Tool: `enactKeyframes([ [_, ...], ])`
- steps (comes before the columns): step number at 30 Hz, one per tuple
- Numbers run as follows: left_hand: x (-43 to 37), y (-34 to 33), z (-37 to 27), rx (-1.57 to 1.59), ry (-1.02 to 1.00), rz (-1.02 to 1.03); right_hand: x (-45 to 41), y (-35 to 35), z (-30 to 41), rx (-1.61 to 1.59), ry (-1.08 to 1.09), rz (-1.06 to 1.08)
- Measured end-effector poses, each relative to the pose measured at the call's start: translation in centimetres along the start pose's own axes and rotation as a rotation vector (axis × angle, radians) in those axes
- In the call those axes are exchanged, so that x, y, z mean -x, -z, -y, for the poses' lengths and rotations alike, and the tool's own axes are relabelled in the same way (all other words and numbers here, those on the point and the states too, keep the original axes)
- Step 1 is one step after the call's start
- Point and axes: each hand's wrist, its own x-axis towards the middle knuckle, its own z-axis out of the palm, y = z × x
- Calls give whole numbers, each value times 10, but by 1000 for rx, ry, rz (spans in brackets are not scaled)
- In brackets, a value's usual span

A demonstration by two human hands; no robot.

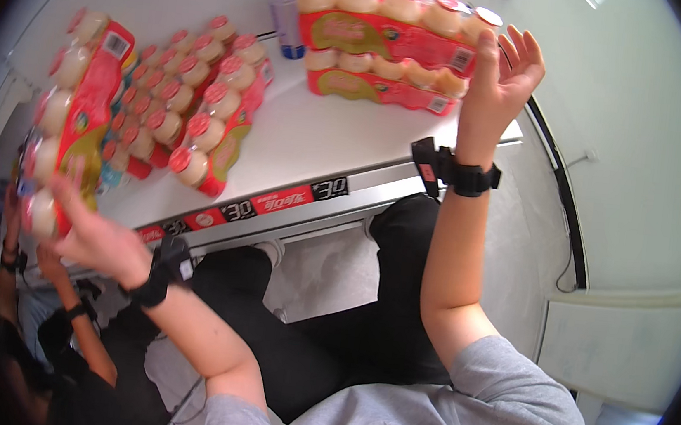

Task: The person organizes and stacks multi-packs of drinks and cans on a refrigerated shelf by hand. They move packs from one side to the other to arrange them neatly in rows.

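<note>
My left hand (104, 243) grips the near end of a shrink-wrapped pack of small drink bottles (86, 117), thumb on its red sleeve; the other fingers are mostly hidden. That pack stands out at the left, its red caps facing left. At the right, my right hand (503, 86) is raised with fingers spread beside the end of an upper bottle pack (391, 28). Whether its thumb touches that pack is unclear. Beneath the upper pack sits a lower bottle pack (385, 83) in the same red wrap. Another red-wrapped bottle pack (222, 119) lies between my hands.
More bottle packs (169, 92) crowd the left of the white shelf (324, 130). A purple-and-blue can (287, 20) stands behind the right stack. Price tags (282, 200) line the shelf's front edge. Another person's arms (78, 309) show at the lower left.
</note>
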Motion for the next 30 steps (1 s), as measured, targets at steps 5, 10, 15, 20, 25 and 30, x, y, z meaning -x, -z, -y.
enactKeyframes([
  [5, -23, 10, 67, -4, -88, 90, 10, -12, -1, -133, -230, 118],
  [10, -20, -2, 77, -110, -17, 203, 11, -11, -10, 15, -237, 176],
  [15, -14, -2, 90, -409, 45, 349, 5, -2, -17, 6, -275, 296],
  [20, -8, -2, 82, -384, -56, 297, 6, 6, -29, -38, -251, 392],
  [25, 3, -12, 43, -678, -339, 119, 10, 8, -31, -9, -199, 336],
  [30, 23, -31, 8, -568, -425, 346, 13, 8, -23, 57, -189, 284],
])
